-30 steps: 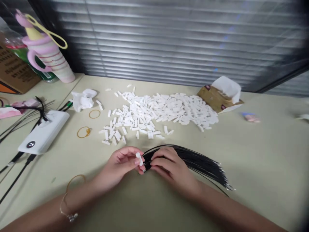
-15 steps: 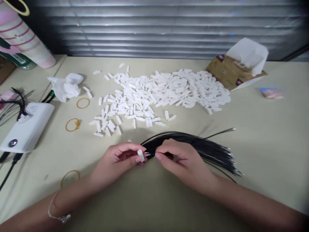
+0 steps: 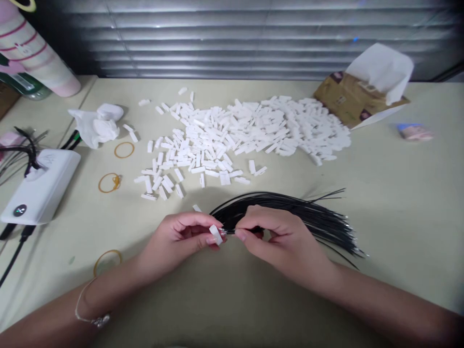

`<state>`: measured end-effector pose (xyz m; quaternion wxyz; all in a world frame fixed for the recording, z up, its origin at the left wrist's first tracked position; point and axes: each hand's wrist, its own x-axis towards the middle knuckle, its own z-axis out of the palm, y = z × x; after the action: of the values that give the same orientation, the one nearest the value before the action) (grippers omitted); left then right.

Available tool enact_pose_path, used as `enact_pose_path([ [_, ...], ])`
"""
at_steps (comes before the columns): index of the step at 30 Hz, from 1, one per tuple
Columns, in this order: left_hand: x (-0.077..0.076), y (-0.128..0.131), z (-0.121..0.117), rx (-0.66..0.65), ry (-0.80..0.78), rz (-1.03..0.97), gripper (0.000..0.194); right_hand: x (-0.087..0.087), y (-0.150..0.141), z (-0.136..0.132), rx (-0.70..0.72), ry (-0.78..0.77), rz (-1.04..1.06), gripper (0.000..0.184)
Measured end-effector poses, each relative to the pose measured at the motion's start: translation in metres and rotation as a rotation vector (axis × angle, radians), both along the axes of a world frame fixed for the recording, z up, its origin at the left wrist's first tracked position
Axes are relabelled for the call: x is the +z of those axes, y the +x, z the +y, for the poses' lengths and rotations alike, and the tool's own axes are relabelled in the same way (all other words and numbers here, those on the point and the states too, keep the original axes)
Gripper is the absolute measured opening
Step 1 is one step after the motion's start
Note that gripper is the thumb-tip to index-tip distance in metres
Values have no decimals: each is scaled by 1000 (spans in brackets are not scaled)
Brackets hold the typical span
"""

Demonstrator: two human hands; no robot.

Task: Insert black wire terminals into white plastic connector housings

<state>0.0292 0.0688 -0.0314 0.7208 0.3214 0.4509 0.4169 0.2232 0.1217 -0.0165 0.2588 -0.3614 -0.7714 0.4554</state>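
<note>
**Ref:** clock dirs taken from hands, 12 = far table edge.

**Op. in hand:** L hand (image 3: 174, 241) is closed in a pinch, thumb & fingertips gripping a small white clip (image 3: 216, 235) at approx. 3 o'clock of the palm. R hand (image 3: 279, 241) is also closed, thumb & forefinger pinching a thin strand from a bundle of black wires (image 3: 308, 222), its bare metal tip held at the clip's end. Whether the tip is seated in the clip: cannot tell, fingers & size limit the view.

**Bundle:** fans out to 3 o'clock from R hand, lying on the table (image 3: 398, 217).

**Surroundings:** large pile of white clips (image 3: 246, 130) at 12, one loose clip (image 3: 196, 208) just short of it. Crumpled tissue (image 3: 96, 123) at 10, power bank (image 3: 39, 193) at 9, rubber bands (image 3: 108, 182) at 10, another rubber band (image 3: 107, 262) at 9, tissue pack (image 3: 358, 89) at 1.
</note>
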Motion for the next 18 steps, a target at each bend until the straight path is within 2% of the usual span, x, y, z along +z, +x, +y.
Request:
enact_pose_path([
  [10, -2, -1, -1, -11, 35, -22, 22, -2, 2, -2, 5, 41, 36, 18],
  [18, 2, -1, 0, -32, 15, 21, 18, 3, 1, -3, 18, -4, 22, 18],
])
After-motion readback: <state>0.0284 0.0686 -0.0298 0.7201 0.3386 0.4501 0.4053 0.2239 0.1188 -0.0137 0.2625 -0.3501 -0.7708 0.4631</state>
